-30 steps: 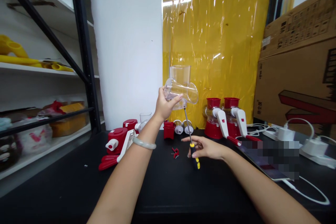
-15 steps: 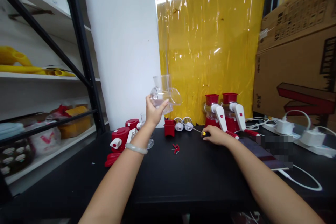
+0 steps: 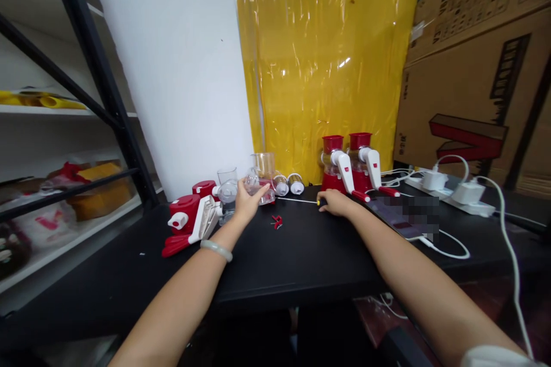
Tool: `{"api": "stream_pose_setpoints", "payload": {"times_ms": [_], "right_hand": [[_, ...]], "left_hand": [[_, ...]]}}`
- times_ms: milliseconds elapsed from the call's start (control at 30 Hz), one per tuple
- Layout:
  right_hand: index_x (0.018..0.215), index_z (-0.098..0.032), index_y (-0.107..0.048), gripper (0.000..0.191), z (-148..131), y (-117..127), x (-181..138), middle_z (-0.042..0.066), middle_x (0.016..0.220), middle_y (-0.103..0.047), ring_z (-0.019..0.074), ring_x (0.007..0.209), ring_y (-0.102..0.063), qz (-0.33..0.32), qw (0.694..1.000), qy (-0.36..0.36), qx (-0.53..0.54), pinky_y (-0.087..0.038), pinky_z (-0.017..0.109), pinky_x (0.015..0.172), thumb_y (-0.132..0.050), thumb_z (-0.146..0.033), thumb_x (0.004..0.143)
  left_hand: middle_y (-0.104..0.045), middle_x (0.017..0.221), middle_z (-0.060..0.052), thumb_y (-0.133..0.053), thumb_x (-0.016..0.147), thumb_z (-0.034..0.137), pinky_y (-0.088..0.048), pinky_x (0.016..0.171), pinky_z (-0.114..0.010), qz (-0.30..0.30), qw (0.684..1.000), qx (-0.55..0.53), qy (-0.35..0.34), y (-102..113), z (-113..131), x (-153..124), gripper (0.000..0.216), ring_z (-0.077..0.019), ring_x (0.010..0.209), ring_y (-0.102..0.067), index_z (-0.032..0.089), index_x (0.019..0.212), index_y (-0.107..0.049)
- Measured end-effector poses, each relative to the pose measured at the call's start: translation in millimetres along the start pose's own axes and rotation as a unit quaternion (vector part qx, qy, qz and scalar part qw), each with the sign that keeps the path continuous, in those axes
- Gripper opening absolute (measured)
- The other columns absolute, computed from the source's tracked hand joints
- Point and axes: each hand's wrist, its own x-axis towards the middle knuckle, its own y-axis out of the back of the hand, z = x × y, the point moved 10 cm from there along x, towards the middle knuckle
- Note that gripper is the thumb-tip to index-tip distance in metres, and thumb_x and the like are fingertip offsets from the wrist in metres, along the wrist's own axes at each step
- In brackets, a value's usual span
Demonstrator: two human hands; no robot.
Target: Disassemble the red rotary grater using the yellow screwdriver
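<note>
My left hand (image 3: 249, 203) is closed around a clear plastic grater housing (image 3: 264, 165), upright at the back of the black table. A red hopper shows dimly through it. My right hand (image 3: 337, 204) grips a screwdriver (image 3: 297, 200), its thin shaft pointing left and a bit of yellow handle showing. Between the hands lie small red thumbscrews (image 3: 278, 222). Two drum blades (image 3: 295, 184) with white ends lie just right of the housing. To the left of my left hand are a second clear housing (image 3: 227, 186), red grater bases (image 3: 184, 210) and white crank handles (image 3: 205, 221) with red grips.
Two assembled red-and-white rotary graters (image 3: 333, 172) stand at the back right, near a tablet (image 3: 390, 219). White chargers and a power strip (image 3: 477, 207) with cables lie farther right. A large carton (image 3: 465, 92) borders the right; a shelf rack (image 3: 92, 46) borders the left.
My left hand has lowered the clear housing from mid-air to the tabletop level, beside the second housing. The right hand still holds the screwdriver. My view has shifted right and downward.
</note>
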Motion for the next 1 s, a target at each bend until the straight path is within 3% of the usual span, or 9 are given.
{"api": "stream_pose_setpoints", "payload": {"times_ms": [233, 367, 433, 500, 600, 667, 867, 1000], "right_hand": [[0.105, -0.021, -0.074, 0.026, 3, -10, 6, 0.009, 0.106, -0.068, 0.0236, 0.103, -0.061, 0.008, 0.999, -0.005, 0.041, -0.044, 0.033, 0.094, -0.080, -0.026, 0.079], [0.107, -0.022, -0.072, 0.029, -6, 1, -1, 0.012, 0.110, -0.064, 0.0304, 0.111, -0.055, 0.049, 0.997, -0.039, 0.044, -0.046, 0.040, 0.091, -0.078, -0.033, 0.081], [0.112, -0.020, -0.068, 0.030, -35, 21, -8, 0.013, 0.114, -0.062, 0.0304, 0.111, -0.054, 0.128, 0.990, 0.001, 0.062, -0.046, 0.042, 0.091, -0.072, -0.034, 0.085], [0.117, -0.018, -0.063, 0.027, -80, 42, -19, 0.012, 0.113, -0.062, 0.0257, 0.108, -0.056, 0.211, 0.968, 0.093, 0.101, -0.046, 0.041, 0.096, -0.064, -0.027, 0.091], [0.127, -0.020, -0.057, 0.036, -148, 51, -31, 0.011, 0.114, -0.061, 0.0225, 0.102, -0.058, 0.242, 0.934, 0.239, 0.110, -0.049, 0.038, 0.091, -0.063, -0.026, 0.092], [0.130, -0.021, -0.055, 0.040, -171, 52, -33, 0.010, 0.112, -0.060, 0.0218, 0.099, -0.059, 0.257, 0.921, 0.277, 0.097, -0.050, 0.036, 0.086, -0.064, -0.027, 0.092], [0.111, -0.019, -0.063, 0.017, -169, 45, -33, 0.009, 0.101, -0.061, 0.0194, 0.090, -0.060, 0.318, 0.895, 0.305, 0.069, -0.050, 0.030, 0.078, -0.058, -0.023, 0.096], [0.108, -0.020, -0.065, 0.016, -164, 39, -40, 0.008, 0.096, -0.062, 0.0164, 0.083, -0.059, 0.340, 0.880, 0.326, 0.058, -0.049, 0.027, 0.074, -0.054, -0.019, 0.098]], "left_hand": [[-0.070, 0.103, -0.008, -0.084, 0.067, 0.049, -0.047, 0.102, -0.042, -0.002, 0.999, 0.040, -0.020, -4, 11, -8, 0.075, -0.0252, 0.105, -0.068, 0.018, 0.124, -0.046], [-0.070, 0.103, -0.008, -0.084, 0.068, 0.045, -0.048, 0.101, -0.042, 0.000, 0.999, 0.031, -0.020, -5, 13, -9, 0.073, -0.0250, 0.103, -0.069, 0.018, 0.123, -0.045], [-0.071, 0.102, -0.007, -0.085, 0.068, 0.042, -0.049, 0.101, -0.042, 0.007, 1.000, 0.019, -0.018, -4, 14, -10, 0.069, -0.0250, 0.102, -0.070, 0.019, 0.121, -0.046], [-0.071, 0.100, -0.006, -0.085, 0.068, 0.040, -0.049, 0.101, -0.043, 0.015, 1.000, 0.002, -0.012, -3, 14, -10, 0.067, -0.0252, 0.102, -0.070, 0.019, 0.119, -0.047], [-0.071, 0.100, -0.006, -0.085, 0.069, 0.040, -0.050, 0.100, -0.043, 0.023, 0.999, -0.025, -0.001, -4, 13, -11, 0.063, -0.0251, 0.101, -0.070, 0.019, 0.117, -0.048], [-0.071, 0.103, -0.007, -0.084, 0.069, 0.041, -0.050, 0.100, -0.042, 0.027, 0.999, -0.041, 0.006, -4, 11, -11, 0.061, -0.0247, 0.102, -0.070, 0.019, 0.114, -0.049], [-0.069, 0.109, -0.007, -0.084, 0.067, 0.046, -0.049, 0.101, -0.041, 0.042, 0.995, -0.077, 0.044, -5, -6, -11, 0.062, -0.0249, 0.106, -0.068, 0.021, 0.112, -0.051], [-0.069, 0.109, -0.008, -0.085, 0.066, 0.045, -0.051, 0.099, -0.042, 0.030, 0.994, -0.094, 0.053, -11, -10, -13, 0.062, -0.0245, 0.103, -0.068, 0.020, 0.112, -0.051]]}}
